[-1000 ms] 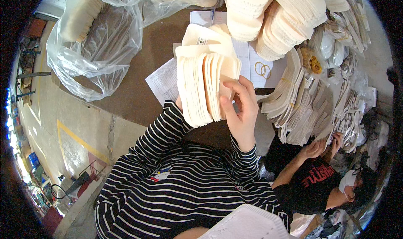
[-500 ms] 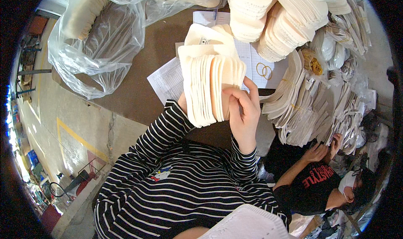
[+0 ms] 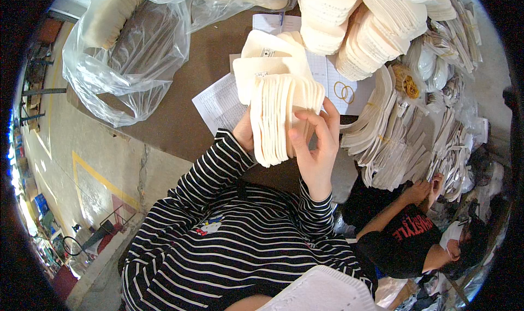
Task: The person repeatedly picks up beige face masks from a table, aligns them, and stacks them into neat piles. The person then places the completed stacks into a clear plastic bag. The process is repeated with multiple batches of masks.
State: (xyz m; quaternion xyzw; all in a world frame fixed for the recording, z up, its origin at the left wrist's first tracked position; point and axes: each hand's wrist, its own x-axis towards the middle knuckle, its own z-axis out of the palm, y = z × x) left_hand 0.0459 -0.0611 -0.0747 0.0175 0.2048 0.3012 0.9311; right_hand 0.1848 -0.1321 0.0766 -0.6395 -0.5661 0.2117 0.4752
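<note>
A stack of cream-coloured, flat pads with rounded corners is held up in front of my chest, its edges slightly fanned. My left hand grips it from the left, most of its fingers hidden behind the pads. At the right edge, my right hand also holds the stack. Its index finger and thumb lie on the front pad with a gap between them, and the other fingers reach toward the back. More loose cream pads, some with a small printed mark, lie just beyond the stack.
Under the pads are printed sheets and an open notebook with rubber bands. Clear plastic bags stand at the left on the brown table. Bundled pads fill the right; a co-worker's hands work there.
The held stack has shifted a little to the right, and the wide gap in its fan has closed up. My right thumb and index finger have spread apart.
</note>
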